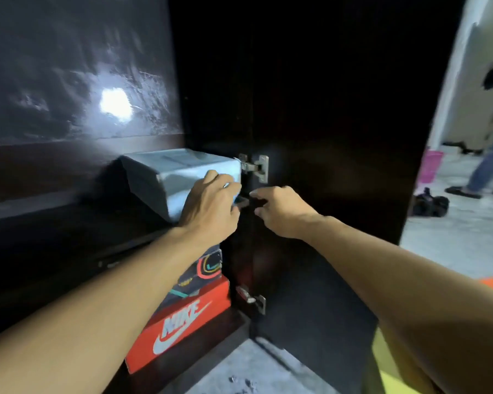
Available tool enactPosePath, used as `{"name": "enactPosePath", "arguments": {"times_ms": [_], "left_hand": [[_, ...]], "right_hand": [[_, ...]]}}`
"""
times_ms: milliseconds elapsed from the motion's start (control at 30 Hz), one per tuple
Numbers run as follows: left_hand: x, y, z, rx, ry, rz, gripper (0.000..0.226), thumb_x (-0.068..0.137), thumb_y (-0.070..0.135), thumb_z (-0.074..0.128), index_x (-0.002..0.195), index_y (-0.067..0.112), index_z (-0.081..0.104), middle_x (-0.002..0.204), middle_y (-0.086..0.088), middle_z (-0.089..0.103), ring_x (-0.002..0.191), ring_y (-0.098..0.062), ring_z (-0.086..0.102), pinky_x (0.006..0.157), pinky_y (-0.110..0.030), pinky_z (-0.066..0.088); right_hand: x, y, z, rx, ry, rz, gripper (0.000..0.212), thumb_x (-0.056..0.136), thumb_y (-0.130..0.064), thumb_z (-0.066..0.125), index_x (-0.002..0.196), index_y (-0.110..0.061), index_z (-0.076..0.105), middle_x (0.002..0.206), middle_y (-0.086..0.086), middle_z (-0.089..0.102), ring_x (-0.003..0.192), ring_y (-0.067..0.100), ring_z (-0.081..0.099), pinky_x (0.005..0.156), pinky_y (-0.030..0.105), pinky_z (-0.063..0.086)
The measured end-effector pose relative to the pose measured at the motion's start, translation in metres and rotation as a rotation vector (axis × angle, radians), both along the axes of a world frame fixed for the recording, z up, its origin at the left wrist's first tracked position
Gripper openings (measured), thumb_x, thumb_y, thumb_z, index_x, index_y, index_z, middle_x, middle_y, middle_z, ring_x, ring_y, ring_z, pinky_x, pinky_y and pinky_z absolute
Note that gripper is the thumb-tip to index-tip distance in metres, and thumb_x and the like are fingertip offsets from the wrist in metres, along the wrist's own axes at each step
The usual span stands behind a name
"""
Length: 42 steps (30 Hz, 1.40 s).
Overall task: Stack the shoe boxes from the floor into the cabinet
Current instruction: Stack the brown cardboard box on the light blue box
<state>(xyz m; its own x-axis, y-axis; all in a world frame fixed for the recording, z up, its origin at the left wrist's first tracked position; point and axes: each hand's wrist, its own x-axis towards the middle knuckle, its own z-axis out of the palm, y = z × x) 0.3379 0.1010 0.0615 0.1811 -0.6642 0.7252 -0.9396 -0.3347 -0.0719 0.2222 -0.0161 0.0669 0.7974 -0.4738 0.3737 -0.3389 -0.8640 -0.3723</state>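
Three shoe boxes stand stacked at the right side of the dark cabinet (54, 228). An orange Nike box (182, 322) is at the bottom, a dark box with coloured rings (208, 268) lies on it, and a pale blue-grey box (182, 166) is on top, turned slightly askew. My left hand (211, 200) presses its fingers against the front end of the top box. My right hand (282, 209) is just right of that box's corner with curled fingers. Whether it holds anything is hidden in the dark.
The cabinet door (339, 166) stands open on the right, with one hinge (256, 167) beside the top box and another (252, 298) lower down. Beyond the door a person (490, 160) walks past a pink basket (431, 166). Dark items (430, 204) lie on the pale floor (256, 371).
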Motion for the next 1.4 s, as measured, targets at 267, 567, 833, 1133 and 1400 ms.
{"name": "enactPosePath", "arguments": {"times_ms": [267,567,833,1133,1400], "left_hand": [[-0.165,-0.035,-0.085,0.724,0.377,-0.156,0.044,0.080,0.044,0.068,0.120,0.028,0.064,0.121,0.001,0.064,0.110,-0.025,0.062,0.092,-0.038,0.052],[-0.338,-0.047,-0.192,1.068,0.587,-0.457,0.023,0.075,0.030,0.070,0.070,0.012,0.057,0.092,-0.013,0.065,0.084,-0.032,0.064,0.055,-0.026,0.040],[-0.423,-0.048,-0.283,1.172,0.723,-0.513,0.035,0.075,0.033,0.073,0.104,0.014,0.066,0.102,-0.003,0.066,0.091,-0.022,0.064,0.074,-0.032,0.050],[-0.477,-0.066,-0.326,1.103,0.540,-0.621,0.063,0.085,0.032,0.064,0.142,0.013,0.042,0.147,-0.008,0.038,0.136,-0.028,0.032,0.112,-0.040,0.030],[-0.532,-0.077,-0.342,1.018,0.665,-0.734,0.050,0.089,0.026,0.060,0.135,0.011,0.048,0.137,-0.007,0.049,0.131,-0.026,0.041,0.107,-0.034,0.036]], "right_hand": [[-0.193,-0.004,-0.059,0.078,0.352,-0.253,0.025,0.085,-0.016,0.061,0.109,-0.017,0.070,0.112,0.008,0.070,0.105,0.027,0.063,0.093,0.037,0.051],[-0.419,0.010,-0.157,0.323,0.507,-0.583,0.027,0.079,-0.021,0.071,0.104,-0.013,0.072,0.100,0.006,0.073,0.096,0.022,0.067,0.084,0.028,0.051],[-0.512,0.023,-0.262,0.541,0.607,-0.898,0.054,0.078,-0.039,0.062,0.127,-0.016,0.057,0.127,0.012,0.058,0.117,0.029,0.055,0.096,0.033,0.047],[-0.540,0.029,-0.324,0.658,0.614,-1.058,0.075,0.059,-0.050,0.069,0.125,-0.022,0.045,0.122,0.005,0.042,0.107,0.035,0.057,0.084,0.040,0.048],[-0.606,0.024,-0.324,0.913,0.352,-1.117,0.074,0.063,-0.026,0.049,0.135,-0.016,0.035,0.126,0.014,0.050,0.097,0.030,0.052,0.077,0.034,0.050]]}}
